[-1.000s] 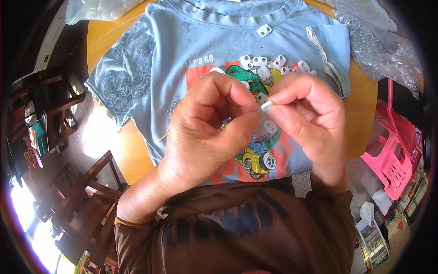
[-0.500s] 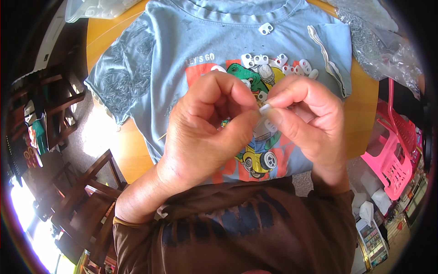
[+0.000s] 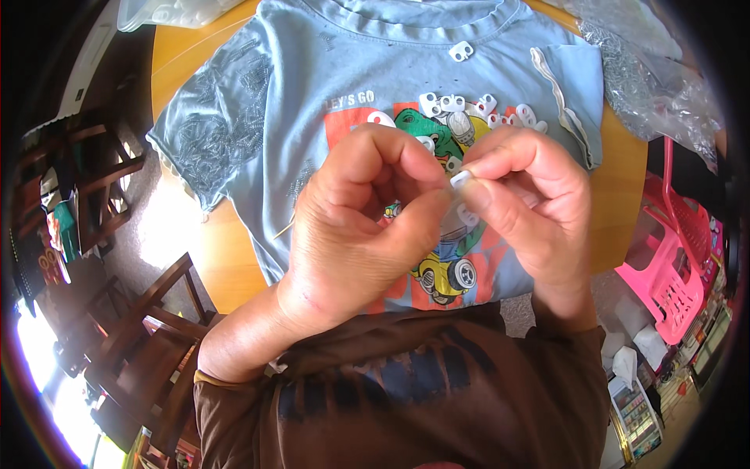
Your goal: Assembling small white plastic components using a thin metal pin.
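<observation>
Above a light blue T-shirt [image 3: 293, 102] spread on a table, my two hands meet at the fingertips. My right hand [image 3: 539, 207] pinches a small white plastic piece [image 3: 461, 179] between thumb and forefinger. Close against it, my left hand [image 3: 363, 230] has its thumb and forefinger pressed together; anything tiny between them is hidden. Several white plastic pieces with holes [image 3: 451, 103] lie on the shirt beyond my hands, and one white two-holed piece [image 3: 462, 51] sits apart near the collar. Many small grey, coil-like parts [image 3: 219, 117] are heaped on the shirt's left sleeve.
The wooden table [image 3: 617, 199] shows around the shirt. Clear plastic bags [image 3: 648, 70] lie at the far right, and a translucent container [image 3: 176, 12] stands at the far left. A pink plastic chair [image 3: 672, 273] is to the right, dark wooden chairs [image 3: 168, 344] to the left.
Both hands have stayed in nearly the same place, fingertips together. The white piece is turned slightly and shows a little more above my right thumb. The view has shifted slightly.
</observation>
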Action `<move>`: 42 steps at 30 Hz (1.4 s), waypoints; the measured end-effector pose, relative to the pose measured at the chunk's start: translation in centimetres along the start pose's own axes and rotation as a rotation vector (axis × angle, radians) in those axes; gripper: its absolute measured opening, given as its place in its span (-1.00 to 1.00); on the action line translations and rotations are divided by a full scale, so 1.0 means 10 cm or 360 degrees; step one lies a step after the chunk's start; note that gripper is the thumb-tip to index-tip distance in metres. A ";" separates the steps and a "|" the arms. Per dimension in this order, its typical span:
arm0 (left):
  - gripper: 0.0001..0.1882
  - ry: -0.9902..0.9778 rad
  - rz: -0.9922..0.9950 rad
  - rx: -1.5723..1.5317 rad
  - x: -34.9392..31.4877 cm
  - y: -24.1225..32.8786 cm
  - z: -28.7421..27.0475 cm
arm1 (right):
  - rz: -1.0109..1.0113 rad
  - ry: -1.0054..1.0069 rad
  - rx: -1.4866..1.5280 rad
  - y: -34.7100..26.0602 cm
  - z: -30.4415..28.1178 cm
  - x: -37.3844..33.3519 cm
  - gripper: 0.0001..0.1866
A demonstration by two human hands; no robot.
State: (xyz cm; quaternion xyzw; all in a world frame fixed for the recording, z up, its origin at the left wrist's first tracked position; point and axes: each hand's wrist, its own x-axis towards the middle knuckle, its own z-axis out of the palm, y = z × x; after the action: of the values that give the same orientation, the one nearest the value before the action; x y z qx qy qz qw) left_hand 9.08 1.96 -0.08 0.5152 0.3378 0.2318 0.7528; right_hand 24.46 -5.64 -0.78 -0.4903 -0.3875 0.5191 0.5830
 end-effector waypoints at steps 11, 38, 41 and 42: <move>-0.80 0.0059 -0.0143 0.0006 0.00 0.05 0.01 | 0.0154 0.0065 0.0052 -0.05 0.02 0.00 -0.92; -0.78 -0.0299 -0.0453 -0.0041 -0.15 0.32 -0.39 | 0.0395 -0.0044 0.0006 -0.25 0.37 0.04 -0.84; -0.76 -0.0177 -0.0359 -0.0141 -0.22 0.28 -0.42 | 0.0357 0.0004 0.0013 -0.23 0.39 0.00 -0.86; -0.75 -0.0126 -0.0285 -0.0180 -0.24 0.26 -0.42 | 0.0438 -0.0066 0.0035 -0.27 0.40 -0.01 -0.89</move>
State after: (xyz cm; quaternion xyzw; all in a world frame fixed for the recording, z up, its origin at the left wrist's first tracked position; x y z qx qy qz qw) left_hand 4.35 3.77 1.95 0.4485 0.3389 0.1616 0.8111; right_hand 21.22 -4.96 2.74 -0.5217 -0.3229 0.6084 0.5034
